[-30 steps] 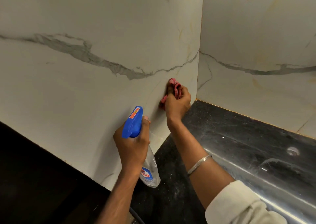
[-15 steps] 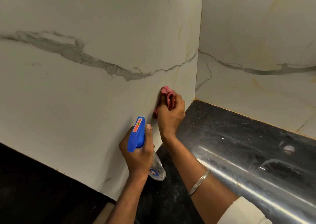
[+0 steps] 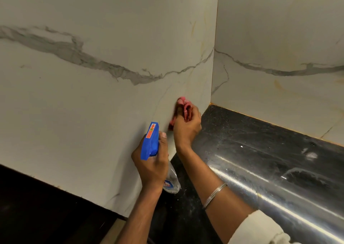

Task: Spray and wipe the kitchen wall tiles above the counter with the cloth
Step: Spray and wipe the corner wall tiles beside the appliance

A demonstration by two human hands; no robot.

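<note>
While the right hand (image 3: 188,128) presses the pink cloth (image 3: 184,108) against the wall tile (image 3: 96,113), the cloth lies between its fingers and the tile. It is low on the wall, just above the black counter (image 3: 260,150) and near the corner where 2 tiled walls meet. The fingers are curled and bunch the cloth, and a fold comes out between them. The forearm rises from the lower right, over the counter.

From the cloth, most of the tile spreads to the left and upward, so I judge the next stroke must go that way, away from the corner.

The left hand (image 3: 150,163) is just below and left of the cloth, nearer to this open part. Its fingers wrap the neck of the spray bottle (image 3: 149,141), with 1 fingertip up beside the blue head. The bottle's long axis runs from the clear body, low near the counter, up to the head, which points at the tile just beside the cloth. A spray now would probably wet the wiping hand too.
</note>
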